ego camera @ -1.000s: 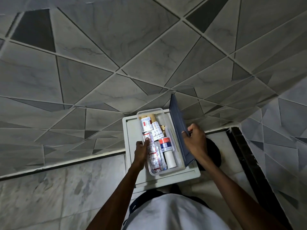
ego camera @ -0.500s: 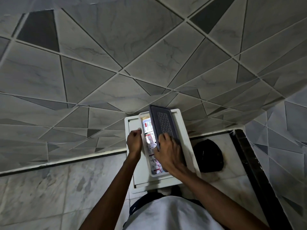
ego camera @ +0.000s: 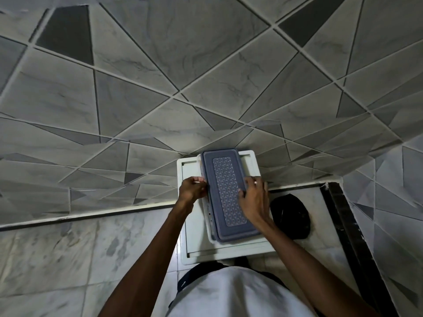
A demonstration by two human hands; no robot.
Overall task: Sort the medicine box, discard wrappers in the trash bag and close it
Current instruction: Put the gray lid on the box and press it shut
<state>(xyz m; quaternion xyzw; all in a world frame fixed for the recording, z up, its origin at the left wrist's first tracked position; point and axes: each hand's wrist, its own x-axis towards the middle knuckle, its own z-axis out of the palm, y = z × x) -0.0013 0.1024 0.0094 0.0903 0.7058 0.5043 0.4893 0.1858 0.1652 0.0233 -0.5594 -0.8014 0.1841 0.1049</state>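
Note:
The clear medicine box (ego camera: 209,216) stands on a white stool top (ego camera: 190,236), and its grey-blue lid (ego camera: 227,193) with a patterned middle panel lies flat over it, hiding the medicines. My left hand (ego camera: 192,187) grips the box's left rim and the lid's left edge. On the lid's right side rests my right hand (ego camera: 254,197), fingers spread and pressing down. The black trash bag (ego camera: 290,216) lies on the floor just right of the stool.
A tiled wall with grey triangles rises right behind the stool. A dark strip (ego camera: 343,225) runs along the floor at the right, beside another tiled wall. Pale marble floor (ego camera: 68,248) spreads to the left.
The lid stood upright at the box's right side a second ago; my right hand swung it leftward and down, and it now lies flat on the box, covering the medicines.

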